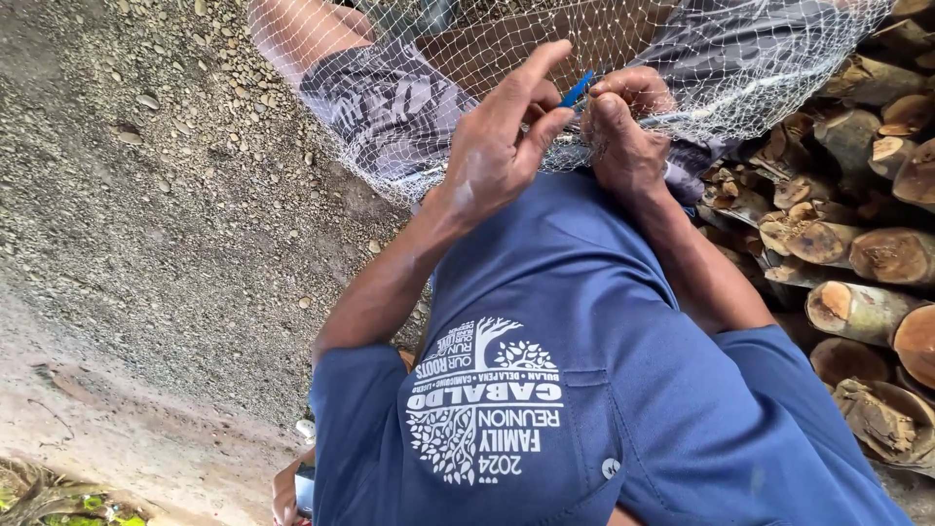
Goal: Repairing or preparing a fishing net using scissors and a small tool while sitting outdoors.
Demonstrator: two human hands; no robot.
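A fine white net [769, 68] lies draped over my lap and my grey patterned shorts [390, 107]. My left hand [497, 146] pinches a small blue netting needle [577, 90] between thumb and fingers, with the index finger raised. Right beside it, my right hand [623, 131] is closed on a bunched part of the net's edge. Both hands meet just above my blue shirt [584, 321]. The needle's lower end is hidden by my fingers.
Cut logs [857, 253] are stacked along the right side, close to my right arm. Gravel ground [166, 175] spreads to the left, with a bare concrete strip [127, 409] beyond it.
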